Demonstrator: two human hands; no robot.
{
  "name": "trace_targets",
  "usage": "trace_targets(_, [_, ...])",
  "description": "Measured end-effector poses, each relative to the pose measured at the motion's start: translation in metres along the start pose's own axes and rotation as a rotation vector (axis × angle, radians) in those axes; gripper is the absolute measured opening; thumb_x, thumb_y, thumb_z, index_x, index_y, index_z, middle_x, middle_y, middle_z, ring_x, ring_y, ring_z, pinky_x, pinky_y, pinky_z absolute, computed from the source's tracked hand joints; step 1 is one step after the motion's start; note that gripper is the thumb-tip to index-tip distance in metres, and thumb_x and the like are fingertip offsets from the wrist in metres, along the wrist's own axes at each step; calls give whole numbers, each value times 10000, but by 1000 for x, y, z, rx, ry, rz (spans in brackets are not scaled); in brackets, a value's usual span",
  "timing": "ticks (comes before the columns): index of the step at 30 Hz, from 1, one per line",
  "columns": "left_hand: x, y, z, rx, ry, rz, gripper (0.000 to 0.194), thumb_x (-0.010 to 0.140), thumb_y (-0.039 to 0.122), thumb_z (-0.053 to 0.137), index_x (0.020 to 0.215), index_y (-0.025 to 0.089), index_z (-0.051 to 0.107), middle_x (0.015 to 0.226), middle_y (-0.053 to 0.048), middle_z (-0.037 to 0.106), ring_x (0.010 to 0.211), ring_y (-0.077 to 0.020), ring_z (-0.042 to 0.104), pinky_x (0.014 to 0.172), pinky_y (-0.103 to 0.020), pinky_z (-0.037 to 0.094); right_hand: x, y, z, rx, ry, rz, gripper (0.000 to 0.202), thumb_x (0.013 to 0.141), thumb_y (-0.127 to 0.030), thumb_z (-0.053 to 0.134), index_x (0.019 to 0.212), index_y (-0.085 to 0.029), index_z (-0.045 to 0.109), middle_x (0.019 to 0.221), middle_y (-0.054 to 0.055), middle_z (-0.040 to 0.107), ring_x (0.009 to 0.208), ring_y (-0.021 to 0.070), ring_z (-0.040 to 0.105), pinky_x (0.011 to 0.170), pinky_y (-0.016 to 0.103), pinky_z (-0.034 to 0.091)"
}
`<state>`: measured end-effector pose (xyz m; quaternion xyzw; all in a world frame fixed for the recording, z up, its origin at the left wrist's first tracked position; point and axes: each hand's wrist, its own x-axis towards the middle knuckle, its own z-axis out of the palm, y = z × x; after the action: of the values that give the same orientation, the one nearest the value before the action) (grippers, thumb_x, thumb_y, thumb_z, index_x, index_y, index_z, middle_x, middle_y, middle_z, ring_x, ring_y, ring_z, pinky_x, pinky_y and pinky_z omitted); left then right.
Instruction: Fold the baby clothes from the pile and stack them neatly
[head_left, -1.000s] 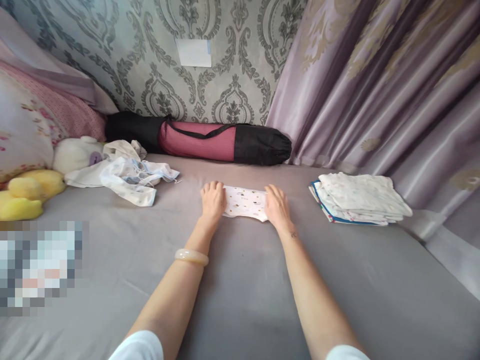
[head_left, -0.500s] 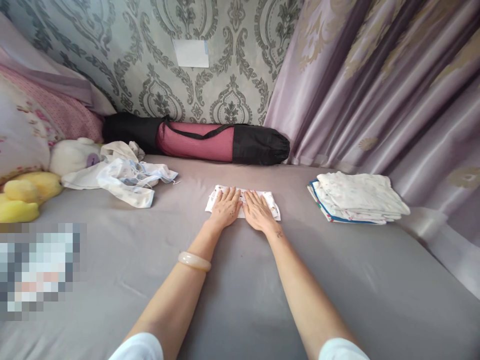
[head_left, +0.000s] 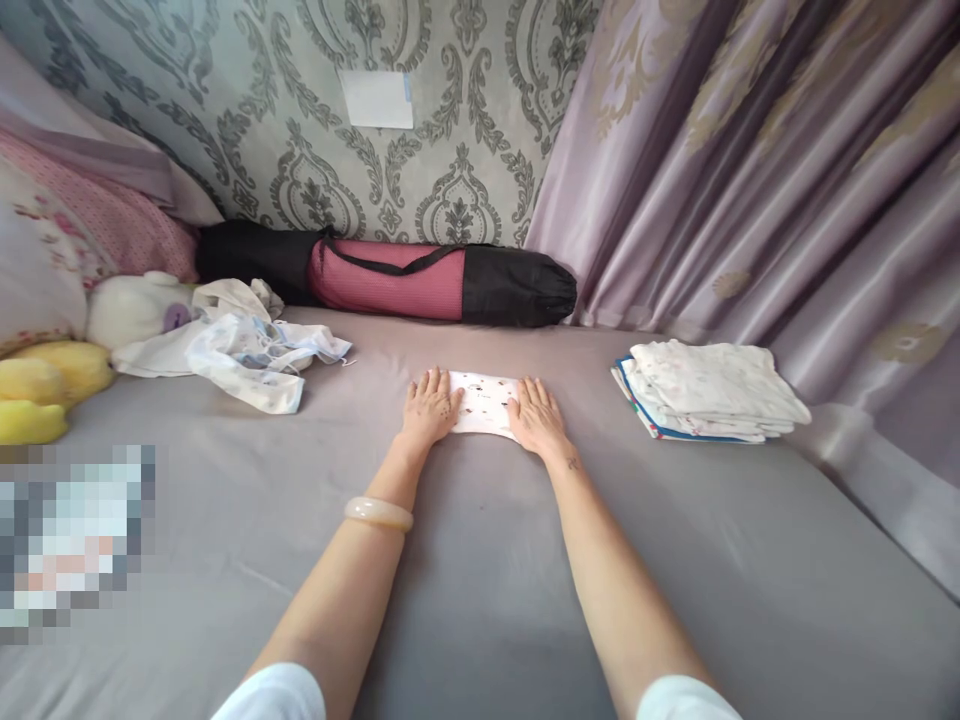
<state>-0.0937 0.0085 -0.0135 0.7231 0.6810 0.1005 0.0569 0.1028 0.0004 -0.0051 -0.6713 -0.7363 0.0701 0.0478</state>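
Note:
A folded white cloth with small dark and reddish prints point(head_left: 484, 405), perhaps a baby garment, lies flat on the grey bed sheet point(head_left: 480, 600). My left hand point(head_left: 433, 408) rests palm down over its left end, fingers stretched out. Over the right end lies my right hand point(head_left: 537, 415), also flat with its fingers extended. The middle of the cloth shows between the two thumbs. Both hands cover the cloth's ends, so its side edges are hidden.
To the right sits a stack of folded clothes point(head_left: 709, 390). Crumpled light garments point(head_left: 247, 355) lie at the left, beside a white plush toy point(head_left: 139, 310) and yellow plush toys point(head_left: 56, 375). A pink and black rolled bag point(head_left: 390, 280) runs along the wall; a curtain point(head_left: 720, 180) hangs right.
My hands have slid apart across the cloth, left hand leftward and right hand rightward, uncovering its printed middle. The cloth stays in place.

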Motion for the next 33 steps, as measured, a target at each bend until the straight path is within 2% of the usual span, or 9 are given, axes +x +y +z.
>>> trace_targets(3, [3, -2, -3, -69, 42, -66, 579, 987, 411, 208, 1450, 104, 370, 1542, -167, 311, 1407, -287, 320, 1132, -445, 272, 2, 2, -2, 71, -11, -7, 599, 984, -366, 201, 1498, -69, 280, 1585, 109, 213, 1467, 252, 127, 1179, 426, 134])
trace_targets(6, [7, -10, -6, -103, 142, -157, 509, 964, 333, 293, 1370, 72, 452, 1440, -214, 448, 1305, -294, 461, 1066, -400, 357, 6, 11, -5, 221, 51, 28, 596, 976, -365, 231, 1483, -63, 308, 1569, 145, 249, 1448, 247, 210, 1162, 396, 209])
trace_targets(10, [7, -20, -15, -103, 158, -234, 433, 908, 367, 431, 1183, 65, 576, 1196, -230, 615, 1174, -333, 547, 990, -415, 405, 11, 28, -11, 299, 223, 255, 538, 940, -302, 318, 1388, -38, 456, 1392, 222, 496, 1309, 282, 450, 1079, 387, 342])
trace_targets(14, [2, -22, -28, -194, 49, -312, 428, 910, 438, 435, 1105, 93, 598, 1145, -218, 641, 1110, -307, 598, 910, -370, 448, 12, 38, -19, 231, 96, 400, 463, 906, -358, 409, 1191, -75, 639, 1171, 232, 649, 1126, 316, 599, 918, 378, 450])
trace_targets(21, [-3, -23, -42, -311, -109, -393, 466, 853, 527, 510, 1064, 124, 614, 1201, -213, 638, 1139, -318, 599, 855, -351, 468, 4, 32, -26, 259, -27, 373, 345, 830, -423, 550, 911, -140, 732, 990, 179, 726, 959, 274, 677, 753, 297, 480])
trace_targets(26, [-5, -25, -38, -337, -113, -348, 431, 854, 478, 511, 1074, 123, 617, 1187, -212, 646, 1138, -335, 597, 856, -365, 471, -5, 19, -26, 324, 19, 390, 320, 838, -325, 546, 1063, -141, 678, 1145, 179, 679, 1104, 279, 622, 871, 327, 469])
trace_targets(29, [-4, -30, -31, -358, -51, -276, 499, 852, 418, 512, 1237, 103, 542, 1165, -217, 657, 1099, -323, 621, 843, -362, 485, -12, 11, -29, 411, 76, 412, 444, 812, -246, 571, 1240, -127, 569, 1244, 204, 620, 1177, 297, 577, 937, 374, 451])
trace_targets(31, [-1, -35, -26, -382, 4, -205, 620, 826, 356, 534, 1384, 109, 423, 1184, -199, 655, 1069, -295, 638, 849, -343, 490, -17, 8, -31, 508, 94, 417, 554, 787, -195, 591, 1329, -143, 490, 1260, 190, 612, 1140, 287, 604, 929, 373, 465])
trace_targets(33, [2, -40, -22, -420, 18, -93, 599, 812, 322, 514, 1387, 165, 456, 1142, -126, 681, 1011, -255, 657, 855, -315, 488, -20, 8, -34, 634, 98, 409, 595, 784, -162, 589, 1362, -207, 457, 1256, 131, 627, 1028, 243, 661, 860, 335, 505])
